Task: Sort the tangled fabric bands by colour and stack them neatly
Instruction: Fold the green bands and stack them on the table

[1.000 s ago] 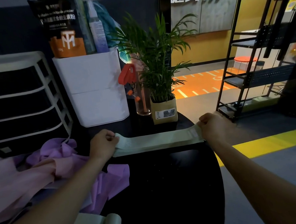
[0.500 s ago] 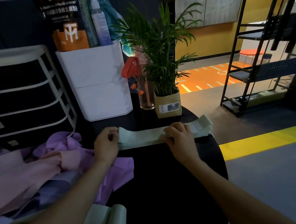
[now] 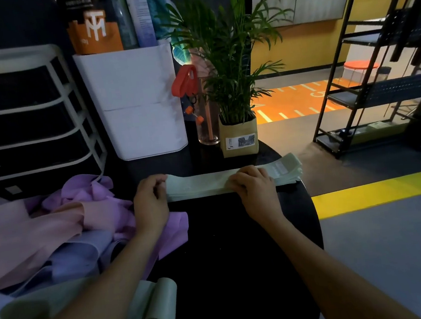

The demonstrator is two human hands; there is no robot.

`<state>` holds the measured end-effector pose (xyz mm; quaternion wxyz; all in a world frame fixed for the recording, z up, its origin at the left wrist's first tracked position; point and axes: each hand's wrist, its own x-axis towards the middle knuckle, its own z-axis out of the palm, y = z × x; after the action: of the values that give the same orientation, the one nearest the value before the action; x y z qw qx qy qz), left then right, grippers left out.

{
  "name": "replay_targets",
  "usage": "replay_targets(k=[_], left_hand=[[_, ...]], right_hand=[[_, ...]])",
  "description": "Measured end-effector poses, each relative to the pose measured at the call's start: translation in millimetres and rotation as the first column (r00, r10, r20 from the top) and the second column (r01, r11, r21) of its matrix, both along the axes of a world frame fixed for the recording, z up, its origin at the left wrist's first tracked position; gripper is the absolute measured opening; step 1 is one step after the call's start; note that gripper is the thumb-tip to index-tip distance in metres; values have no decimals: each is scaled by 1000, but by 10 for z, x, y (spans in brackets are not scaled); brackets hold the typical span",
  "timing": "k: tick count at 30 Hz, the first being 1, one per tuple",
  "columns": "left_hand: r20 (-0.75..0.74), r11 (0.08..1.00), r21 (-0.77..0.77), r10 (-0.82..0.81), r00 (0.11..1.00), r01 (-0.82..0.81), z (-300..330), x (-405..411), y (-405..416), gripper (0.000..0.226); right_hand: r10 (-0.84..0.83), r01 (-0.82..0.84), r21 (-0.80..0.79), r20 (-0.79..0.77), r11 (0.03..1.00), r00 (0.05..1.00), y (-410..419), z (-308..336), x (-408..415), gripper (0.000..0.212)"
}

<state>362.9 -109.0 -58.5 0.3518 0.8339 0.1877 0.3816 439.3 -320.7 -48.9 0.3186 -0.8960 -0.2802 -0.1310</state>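
Two hands on one item. Head view: stack of pale green fabric bands [image 3: 232,181], lying flat across the round black table [image 3: 239,247] at 12 o'clock, far edge. Left hand [image 3: 150,204] pinches the stack's left end; right hand [image 3: 255,188] lies on top with fingers bent, pressing toward the right end, probably to square the layers. Unsorted heap at 9 o'clock: purple bands [image 3: 91,195], pink bands [image 3: 30,230], lavender-blue bands [image 3: 79,256]. Loose green bands [image 3: 152,308] at 7 o'clock. Behind, 11 to 12 o'clock: drawer unit [image 3: 26,121], white bin [image 3: 136,102], potted palm [image 3: 232,79]. Room: dim, black shelving [image 3: 376,64] at 2 o'clock, yellow floor stripe [image 3: 382,193] at 3 o'clock.
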Motion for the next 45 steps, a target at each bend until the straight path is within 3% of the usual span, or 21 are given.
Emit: replay_targets(k=[9, 15, 18, 22, 32, 35, 40, 45], left_hand=[[-11, 1000, -5, -7, 1000, 7, -3, -1, 2, 20], [-179, 998, -26, -54, 982, 50, 199, -36, 61, 20], [-172, 995, 12, -95, 981, 98, 390, -159, 16, 19], [-151, 988, -11, -155, 976, 155, 556, -490, -79, 17], [-292, 971, -23, -235, 927, 239, 590, -1628, -187, 15], [-310, 960, -42, -275, 910, 275, 556, -1856, -196, 15], [-323, 951, -90, -309, 895, 296, 507, -2132, -189, 12], [-260, 933, -224, -336, 905, 282, 514, -2267, -196, 13]], right_hand=[[-16, 16, -2, -8, 1000, 1000, -9, 16, -28, 21], [-16, 15, -24, -41, 1000, 999, -6, 106, -100, 21], [-8, 5, -89, -33, 996, 999, 2, 208, -212, 27], [16, -17, -30, -41, 999, 999, 92, 396, -530, 31], [155, -166, -53, -162, 985, 975, 225, 398, -1432, 26], [205, -217, -35, -210, 976, 956, 273, 393, -1694, 35], [252, -303, -174, -265, 937, 931, 326, 285, -2053, 44], [193, -193, 23, -208, 981, 959, 335, 262, -2149, 22]])
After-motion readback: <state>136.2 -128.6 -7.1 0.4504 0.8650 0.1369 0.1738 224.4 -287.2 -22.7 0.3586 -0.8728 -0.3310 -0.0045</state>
